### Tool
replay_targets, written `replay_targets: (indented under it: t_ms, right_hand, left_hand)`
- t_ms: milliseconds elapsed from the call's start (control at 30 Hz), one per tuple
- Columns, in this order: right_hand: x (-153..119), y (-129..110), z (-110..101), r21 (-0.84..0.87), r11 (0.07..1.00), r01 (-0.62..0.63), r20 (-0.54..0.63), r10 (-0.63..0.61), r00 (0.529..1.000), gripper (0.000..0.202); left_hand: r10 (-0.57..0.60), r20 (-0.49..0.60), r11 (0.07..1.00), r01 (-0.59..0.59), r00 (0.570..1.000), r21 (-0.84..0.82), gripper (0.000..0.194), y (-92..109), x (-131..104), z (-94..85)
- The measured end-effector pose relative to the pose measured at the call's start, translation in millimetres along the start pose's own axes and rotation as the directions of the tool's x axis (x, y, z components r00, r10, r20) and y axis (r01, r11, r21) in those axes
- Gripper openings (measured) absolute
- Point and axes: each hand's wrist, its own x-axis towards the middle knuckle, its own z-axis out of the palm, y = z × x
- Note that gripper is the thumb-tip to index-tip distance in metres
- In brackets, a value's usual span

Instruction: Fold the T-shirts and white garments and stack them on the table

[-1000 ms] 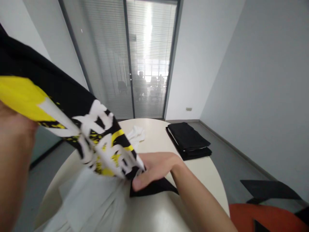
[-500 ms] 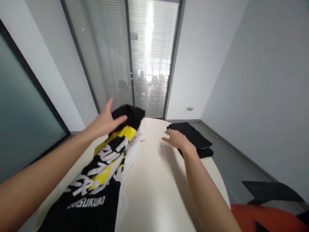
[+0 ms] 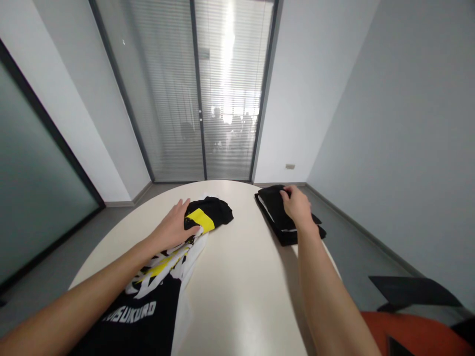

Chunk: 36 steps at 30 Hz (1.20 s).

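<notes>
A black shirt [image 3: 129, 331] with white and yellow print lies along the left of the round table, its far end bunched and white cloth showing along its right side. On that far part rests my left hand [image 3: 172, 228], thumb and fingers apart, touching the cloth. Over at the right, a stack of folded black garments [image 3: 270, 207] sits near the table's edge. My right hand [image 3: 299, 205] is on the stack with its fingers curled and thumb pinching the top garment. A light strip shows between its layers.
The pale round table [image 3: 237, 296] spans the middle. At the lower right stands an orange chair [image 3: 408, 333] with a black armrest [image 3: 413, 291]. Behind the table is a glass partition with blinds [image 3: 230, 99]; a grey wall [image 3: 408, 148] rises on the right.
My right hand has moved from the stack's left side onto its top and closed on the upper garment. My left hand has come down, and the shirt's raised far end now lies lower on the table.
</notes>
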Motion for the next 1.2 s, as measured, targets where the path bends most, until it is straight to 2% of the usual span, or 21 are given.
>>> replay_targets:
  t_ms: [33, 67, 100, 167, 200, 233, 267, 333, 433, 467, 500, 533, 600, 633, 667, 700, 800, 900, 1067, 1133, 1200]
  right_hand:
    - [-9, -20, -11, 0.176, 0.965, 0.193, 0.014, -0.198, 0.980, 0.021]
    - [-21, -42, -22, 0.361, 0.859, 0.363, 0.018, -0.396, 0.918, 0.020]
    - [-36, -63, -35, 0.532, 0.717, 0.451, 0.005, -0.535, 0.845, 0.022]
    - [-67, -99, -57, 0.708, 0.509, 0.489, -0.053, -0.652, 0.757, 0.027]
    - [-80, -111, -66, 0.712, 0.475, 0.517, -0.068, -0.686, 0.724, 0.025]
    - [-88, -117, -71, 0.668, 0.495, 0.556, -0.050, -0.715, 0.697, 0.023]
    - [-92, -118, -74, 0.594, 0.541, 0.596, -0.042, -0.718, 0.694, 0.021]
    - [-83, -105, -68, 0.406, 0.668, 0.624, 0.009, -0.685, 0.728, 0.022]
    - [-50, -66, -42, 0.039, 0.882, 0.470, 0.232, -0.465, 0.854, 0.032]
    - [-39, -54, -31, -0.059, 0.915, 0.399, 0.330, -0.359, 0.873, 0.036]
    - [-31, -43, -21, -0.112, 0.928, 0.355, 0.426, -0.278, 0.861, 0.042]
    - [-25, -35, -11, -0.108, 0.930, 0.351, 0.536, -0.243, 0.809, 0.050]
    - [-24, -29, 7, 0.005, 0.932, 0.363, 0.728, -0.253, 0.638, 0.068]
    - [-26, -29, 15, 0.049, 0.927, 0.372, 0.791, -0.263, 0.552, 0.073]
    - [-29, -30, 23, 0.057, 0.920, 0.388, 0.832, -0.259, 0.490, 0.076]
    - [-32, -32, 30, 0.030, 0.909, 0.416, 0.852, -0.241, 0.465, 0.073]
    - [-36, -35, 47, -0.069, 0.876, 0.478, 0.856, -0.194, 0.480, 0.040]
    - [-30, -29, 48, 0.020, 0.895, 0.445, 0.873, -0.232, 0.429, 0.017]
    - [-20, -25, 25, 0.364, 0.878, 0.311, 0.816, -0.462, 0.348, 0.023]
    - [-22, -30, 18, 0.486, 0.836, 0.257, 0.778, -0.547, 0.308, 0.027]
    - [-24, -33, 16, 0.492, 0.830, 0.262, 0.762, -0.556, 0.333, 0.028]
  left_hand:
    - [0.040, -0.015, 0.998, -0.040, 0.999, -0.045, 0.107, 13, 0, -3.0]
    - [0.079, -0.020, 0.992, -0.080, 0.997, -0.096, 0.115, 26, -1, -5.7]
    - [0.105, -0.021, 0.984, -0.107, 0.994, -0.144, 0.123, 40, -3, -7.9]
    - [0.120, -0.022, 0.966, -0.121, 0.993, -0.228, 0.137, 65, -8, -9.5]
    - [0.125, -0.011, 0.957, -0.124, 0.992, -0.261, 0.140, 75, -11, -8.5]
    - [0.131, 0.011, 0.948, -0.122, 0.991, -0.295, 0.139, 82, -14, -6.4]
    - [0.134, 0.042, 0.937, -0.113, 0.990, -0.332, 0.136, 86, -17, -3.1]
    - [0.128, 0.131, 0.919, -0.068, 0.983, -0.388, 0.125, 88, -22, 6.1]
    - [0.096, 0.292, 0.924, 0.024, 0.951, -0.383, 0.108, 82, -29, 21.6]
    - [0.094, 0.338, 0.932, 0.037, 0.936, -0.362, 0.101, 79, -31, 26.5]
    - [0.098, 0.374, 0.940, 0.037, 0.922, -0.338, 0.093, 77, -34, 31.2]
    - [0.103, 0.399, 0.948, 0.031, 0.911, -0.316, 0.085, 75, -36, 35.7]
    - [0.112, 0.420, 0.963, 0.006, 0.900, -0.271, 0.073, 73, -40, 44.2]
    - [0.116, 0.417, 0.969, -0.010, 0.901, -0.248, 0.069, 72, -42, 48.2]
    - [0.121, 0.406, 0.973, -0.027, 0.906, -0.229, 0.067, 72, -43, 51.9]
    - [0.132, 0.392, 0.976, -0.049, 0.911, -0.214, 0.065, 72, -44, 55.0]
    - [0.199, 0.346, 0.971, -0.138, 0.917, -0.194, 0.061, 72, -45, 61.3]
    - [0.268, 0.333, 0.955, -0.205, 0.904, -0.214, 0.064, 76, -40, 65.1]
    - [0.314, 0.291, 0.934, -0.240, 0.904, -0.264, 0.073, 91, -20, 79.3]
    - [0.319, 0.262, 0.924, -0.239, 0.911, -0.297, 0.063, 96, -11, 87.5]
    - [0.307, 0.225, 0.922, -0.230, 0.925, -0.312, 0.043, 99, -4, 95.7]
